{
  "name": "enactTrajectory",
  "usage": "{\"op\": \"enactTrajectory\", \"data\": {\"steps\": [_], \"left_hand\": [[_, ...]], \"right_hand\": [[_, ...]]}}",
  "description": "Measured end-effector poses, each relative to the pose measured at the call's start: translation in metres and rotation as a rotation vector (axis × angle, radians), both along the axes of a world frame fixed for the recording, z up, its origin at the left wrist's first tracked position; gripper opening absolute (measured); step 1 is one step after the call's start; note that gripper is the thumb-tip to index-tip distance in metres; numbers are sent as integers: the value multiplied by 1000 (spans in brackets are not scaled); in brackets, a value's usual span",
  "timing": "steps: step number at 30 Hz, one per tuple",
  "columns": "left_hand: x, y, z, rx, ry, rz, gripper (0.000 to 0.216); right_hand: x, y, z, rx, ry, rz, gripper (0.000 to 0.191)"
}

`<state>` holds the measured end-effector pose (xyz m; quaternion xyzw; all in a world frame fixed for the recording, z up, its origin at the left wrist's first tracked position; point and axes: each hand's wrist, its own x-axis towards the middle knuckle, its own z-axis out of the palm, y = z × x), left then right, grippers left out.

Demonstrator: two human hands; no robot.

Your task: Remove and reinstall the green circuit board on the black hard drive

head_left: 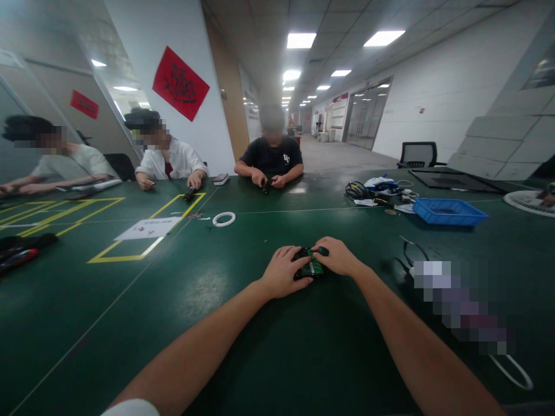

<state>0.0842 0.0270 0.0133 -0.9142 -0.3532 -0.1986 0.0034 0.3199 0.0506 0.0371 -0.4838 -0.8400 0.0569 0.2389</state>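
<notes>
A small black device with a green circuit board (310,267) lies on the dark green table (217,323) in front of me. My left hand (284,271) grips its left side, fingers curled over the top. My right hand (338,257) holds the right side, with fingers pinched around a small black part at the device's top edge. Both hands rest on the table surface.
A blue tray (446,211) and a tangle of cables (359,189) sit at the back right. A white tape ring (224,219) and a paper sheet (150,228) inside yellow floor-tape lines lie to the left. Three people sit across the table, handling small objects.
</notes>
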Motion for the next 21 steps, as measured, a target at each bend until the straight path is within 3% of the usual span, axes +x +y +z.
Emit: {"op": "enactTrajectory", "data": {"steps": [10,17,21], "left_hand": [[1,0,-1,8,-18,0,62],[0,0,-2,4,-20,2,63],[0,-1,-1,4,-25,10,63]], "right_hand": [[6,4,-4,-18,82,-4,13],[13,11,-1,78,267,-248,20],[5,13,6,231,464,-343,37]]}}
